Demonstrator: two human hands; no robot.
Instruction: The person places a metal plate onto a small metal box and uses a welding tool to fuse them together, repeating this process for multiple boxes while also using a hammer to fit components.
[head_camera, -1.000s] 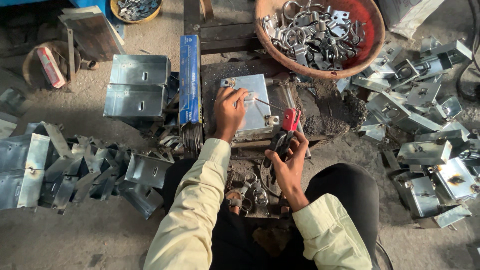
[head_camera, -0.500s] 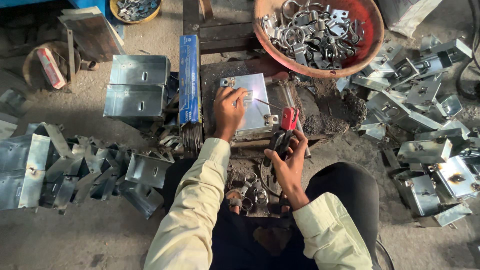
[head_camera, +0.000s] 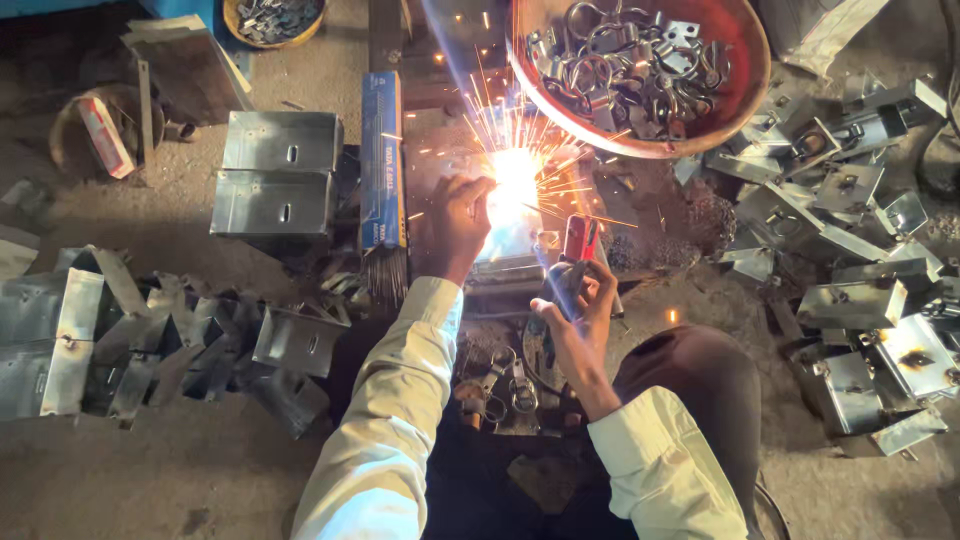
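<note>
L hand (head_camera: 462, 215): we see it pressed on metal box (head_camera: 512, 245), beside weld sparks (head_camera: 515, 175).
R hand (head_camera: 580, 300): fingers clamped on red electrode holder (head_camera: 577, 240).

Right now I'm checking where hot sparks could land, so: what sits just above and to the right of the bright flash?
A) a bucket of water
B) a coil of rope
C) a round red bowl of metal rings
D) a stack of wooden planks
C: the red bowl, heaped with metal rings, lies just up and right of the flash, and spark trails reach its rim.
</note>
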